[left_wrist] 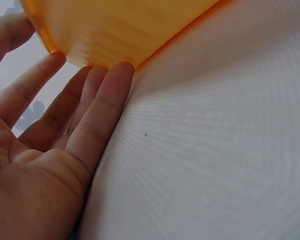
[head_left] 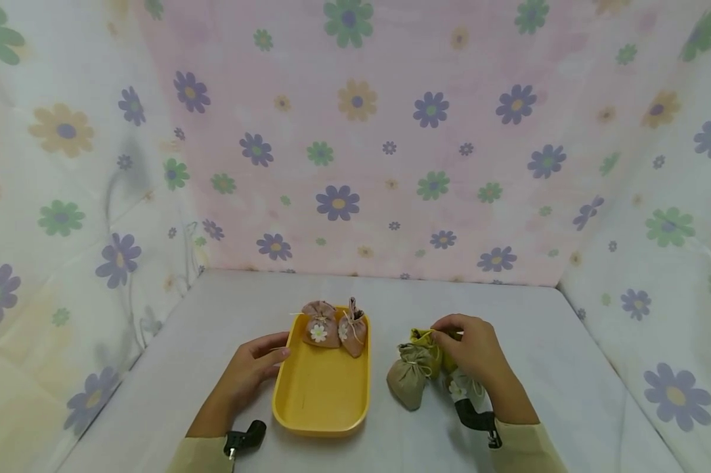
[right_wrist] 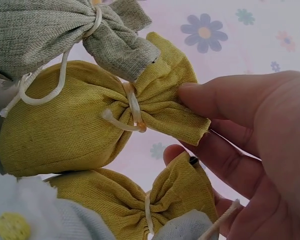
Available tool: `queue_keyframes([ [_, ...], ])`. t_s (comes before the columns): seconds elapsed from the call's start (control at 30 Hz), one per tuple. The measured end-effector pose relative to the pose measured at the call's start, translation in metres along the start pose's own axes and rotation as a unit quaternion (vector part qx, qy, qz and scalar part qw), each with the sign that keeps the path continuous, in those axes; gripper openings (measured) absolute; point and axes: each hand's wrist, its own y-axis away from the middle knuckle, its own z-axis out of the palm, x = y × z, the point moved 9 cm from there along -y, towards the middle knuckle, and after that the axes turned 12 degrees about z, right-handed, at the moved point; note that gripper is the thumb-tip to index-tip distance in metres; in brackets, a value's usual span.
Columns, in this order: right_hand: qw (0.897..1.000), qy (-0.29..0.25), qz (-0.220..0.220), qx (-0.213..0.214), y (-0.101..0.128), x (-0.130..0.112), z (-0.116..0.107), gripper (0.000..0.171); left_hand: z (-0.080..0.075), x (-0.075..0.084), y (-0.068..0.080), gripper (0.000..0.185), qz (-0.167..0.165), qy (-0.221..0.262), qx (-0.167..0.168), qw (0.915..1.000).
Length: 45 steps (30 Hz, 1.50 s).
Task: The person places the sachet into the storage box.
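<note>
Head view, left hand (head_left: pixel 255 368) with straight fingers against the yellow oblong plastic tray (head_left: pixel 322 401) (two pink sachets inside), left wrist view, fingertips (left_wrist: pixel 121 70) touching its wall, right wrist view, right hand (right_wrist: pixel 260 145) pinching the mustard-yellow drawstring cloth sachet (right_wrist: pixel 80 120) beside the tray, no writing readable.

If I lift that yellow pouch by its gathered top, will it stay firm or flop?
The yellow pouch is soft cloth, full-bellied, tied with cord, so it will probably sag and swing. The right hand pinches only its ruffled top, which may slip. It looks unlikely to roll.
</note>
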Motion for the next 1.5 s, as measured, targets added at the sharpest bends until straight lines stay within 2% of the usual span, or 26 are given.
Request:
queue_keyframes([
  [0.2,1.0,-0.009,0.003,0.004,0.0,-0.003,0.0,0.005,-0.001,0.001,0.001,0.048,0.001,0.009,0.003,1.0],
  [0.4,0.999,-0.02,-0.009,0.025,0.005,-0.008,-0.01,0.006,0.002,0.003,-0.002,0.052,0.005,0.016,-0.002,0.9999],
  [0.67,0.998,0.011,-0.015,0.059,0.012,-0.012,-0.024,0.01,0.013,0.001,-0.006,0.048,0.007,0.017,-0.011,0.9998],
  [0.83,0.998,0.015,-0.013,0.064,0.013,-0.019,-0.028,0.011,0.017,0.002,-0.006,0.049,0.008,0.013,-0.017,0.9997],
  [1.27,0.994,-0.018,-0.075,0.08,0.009,-0.056,-0.025,0.008,0.004,-0.001,-0.003,0.048,0.002,0.013,0.009,0.9999],
  [1.5,0.991,-0.027,-0.096,0.084,0.01,-0.076,-0.025,0.008,0.001,0.0,0.001,0.049,0.0,0.014,0.009,0.9999],
])
